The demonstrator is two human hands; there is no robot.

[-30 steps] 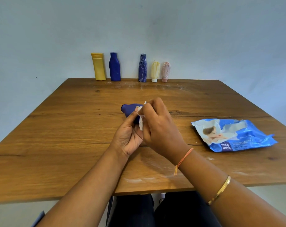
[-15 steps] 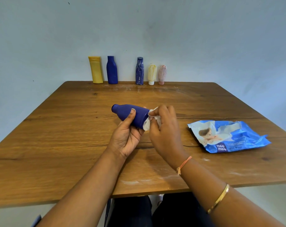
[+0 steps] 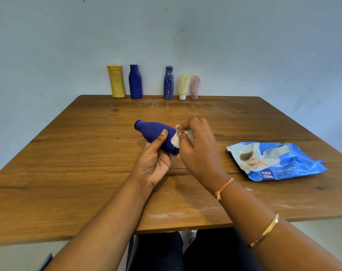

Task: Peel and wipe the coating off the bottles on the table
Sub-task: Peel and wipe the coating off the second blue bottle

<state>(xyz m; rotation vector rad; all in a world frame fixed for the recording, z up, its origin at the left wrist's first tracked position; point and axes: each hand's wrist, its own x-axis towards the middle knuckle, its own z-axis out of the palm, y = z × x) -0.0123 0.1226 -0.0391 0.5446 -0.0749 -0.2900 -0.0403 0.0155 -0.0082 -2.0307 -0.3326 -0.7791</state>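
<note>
Left hand (image 3: 156, 163) curled under the blue bottle (image 3: 152, 132), thumb on top. Bottle held tilted above the wooden table (image 3: 68, 163), neck pointing left. Right hand (image 3: 197, 151) pinches a crumpled white wipe (image 3: 175, 141) against the bottle's base end. Wet-wipes pack (image 3: 279, 163) lies flat further right.

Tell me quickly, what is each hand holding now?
Left hand: grips the blue bottle.
Right hand: pinches a white wipe against that bottle.

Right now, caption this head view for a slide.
Left hand grips blue bottle; right hand pinches a white wipe against it.
</note>
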